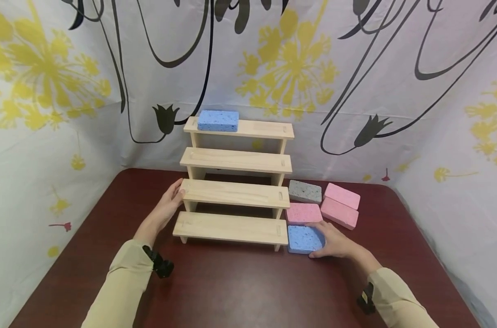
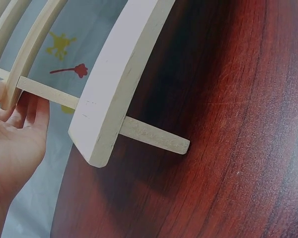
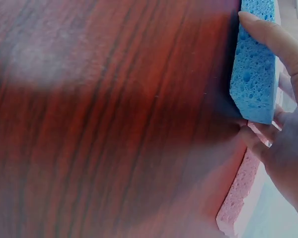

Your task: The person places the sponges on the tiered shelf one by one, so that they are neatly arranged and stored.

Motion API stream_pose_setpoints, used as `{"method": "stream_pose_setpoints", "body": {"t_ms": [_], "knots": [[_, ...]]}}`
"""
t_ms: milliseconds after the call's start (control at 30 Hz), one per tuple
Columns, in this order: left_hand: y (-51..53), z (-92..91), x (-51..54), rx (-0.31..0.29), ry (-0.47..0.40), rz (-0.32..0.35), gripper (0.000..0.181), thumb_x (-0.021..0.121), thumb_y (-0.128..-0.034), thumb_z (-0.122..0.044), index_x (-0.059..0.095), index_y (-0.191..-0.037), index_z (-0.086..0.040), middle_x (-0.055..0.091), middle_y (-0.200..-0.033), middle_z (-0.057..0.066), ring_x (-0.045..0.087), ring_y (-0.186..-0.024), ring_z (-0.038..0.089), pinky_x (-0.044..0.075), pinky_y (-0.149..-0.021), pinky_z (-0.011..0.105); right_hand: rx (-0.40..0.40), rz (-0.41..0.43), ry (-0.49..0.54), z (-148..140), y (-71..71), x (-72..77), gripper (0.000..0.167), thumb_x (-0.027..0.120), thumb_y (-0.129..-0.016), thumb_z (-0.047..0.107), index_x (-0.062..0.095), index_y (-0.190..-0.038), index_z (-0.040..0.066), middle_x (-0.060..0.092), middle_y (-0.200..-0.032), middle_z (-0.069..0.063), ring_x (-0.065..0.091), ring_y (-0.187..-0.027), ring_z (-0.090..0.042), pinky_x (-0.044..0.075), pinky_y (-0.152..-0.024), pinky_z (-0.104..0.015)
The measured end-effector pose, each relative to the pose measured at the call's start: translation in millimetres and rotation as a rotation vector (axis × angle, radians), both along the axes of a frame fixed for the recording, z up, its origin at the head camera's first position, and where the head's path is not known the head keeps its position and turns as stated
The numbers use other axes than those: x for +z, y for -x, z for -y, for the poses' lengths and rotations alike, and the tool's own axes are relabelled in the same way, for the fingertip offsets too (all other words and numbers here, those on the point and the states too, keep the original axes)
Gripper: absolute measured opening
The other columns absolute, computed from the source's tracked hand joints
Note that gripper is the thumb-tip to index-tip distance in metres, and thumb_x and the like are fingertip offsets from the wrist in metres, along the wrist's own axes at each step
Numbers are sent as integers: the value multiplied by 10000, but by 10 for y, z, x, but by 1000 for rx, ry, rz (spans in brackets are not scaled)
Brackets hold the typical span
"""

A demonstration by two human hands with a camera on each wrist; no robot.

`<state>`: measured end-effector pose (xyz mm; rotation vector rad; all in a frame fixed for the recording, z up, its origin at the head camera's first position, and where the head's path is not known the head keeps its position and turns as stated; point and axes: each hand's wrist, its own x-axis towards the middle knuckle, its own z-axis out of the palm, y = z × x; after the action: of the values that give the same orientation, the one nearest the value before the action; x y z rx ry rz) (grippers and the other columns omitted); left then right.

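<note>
A four-step wooden shelf rack [image 1: 236, 193] stands on the table. My left hand [image 1: 165, 210] holds the left end of its second step from the bottom, the fingers reaching beneath the board in the left wrist view. Beside the right end of the lowest step lies a blue sponge [image 1: 303, 239]. My right hand [image 1: 337, 241] grips this sponge from its right side, with the thumb on the near edge [image 3: 260, 69]. Another blue sponge [image 1: 217, 121] rests at the left of the top step.
Behind the held sponge is a pink sponge [image 1: 304, 213], with a grey sponge [image 1: 304, 191] farther back. Two more pink sponges [image 1: 339, 213] lie to the right, close together. A patterned cloth [image 1: 449, 150] hangs around the dark red table [image 1: 240, 291].
</note>
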<state>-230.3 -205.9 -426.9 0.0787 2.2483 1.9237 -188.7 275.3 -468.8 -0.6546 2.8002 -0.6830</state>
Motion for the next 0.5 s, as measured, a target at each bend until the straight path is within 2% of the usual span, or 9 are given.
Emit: {"method": "stream_pose_setpoints", "body": {"t_ms": [167,333,500], "knots": [[3,-7,-2,-6,4,-9,595,316,-1004,-256,-9,-1482,-117,38,-1541,146,114,-1412,282,177,-1150,466,-10,46,12,-66,-16,45,825,802,-624,421,444,-1300,112,450,-1246,-167,412,-1097,-301,415,-866,-467],[-7,-1,-14,-13,7,-8,603,317,-1002,-266,-18,-1481,-116,28,-1541,149,106,-1412,291,175,-1150,468,-35,99,9,-149,-33,132,828,788,-646,417,419,-1319,106,421,-1289,-197,388,-1128,-328,407,-884,-537],[-9,11,-18,-14,2,-21,606,321,-1001,-273,-13,-1481,-111,35,-1539,153,109,-1411,297,175,-1148,473,-39,95,41,-196,-11,273,816,788,-659,378,422,-1313,55,401,-1309,-253,387,-1137,-377,390,-896,-584]]}}
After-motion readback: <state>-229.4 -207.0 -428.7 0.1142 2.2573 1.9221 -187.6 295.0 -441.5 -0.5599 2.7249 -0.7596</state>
